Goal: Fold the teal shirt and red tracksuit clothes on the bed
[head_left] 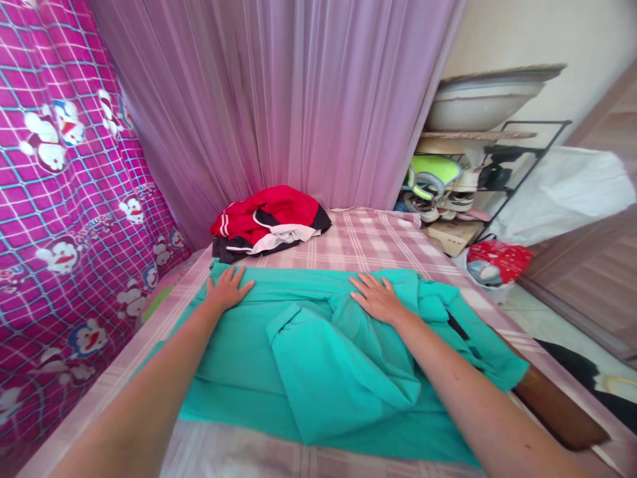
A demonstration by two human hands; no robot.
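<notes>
Your hands: left hand [227, 289] and right hand [378, 299] lie flat, well apart, fingers spread on the teal garment.
Teal garment [338, 372]: before you on the plaid sheet [371, 236], partly folded over.
Rack [537, 122]: shoes [455, 200] inside, basin [478, 109] above.
Pale bag [496, 293]: near the rack, holding a red patterned thing [508, 259] and something grey, unclear.

Two hands [227, 289] [378, 299], one teal garment [333, 378], one clothes heap [286, 206], one pink curtain [30, 219]

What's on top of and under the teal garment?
The left hand and right hand rest on the teal garment. Plaid cloth shows around its edges; a brown object juts from under the right end. Anything fully covered can't be seen.
</notes>
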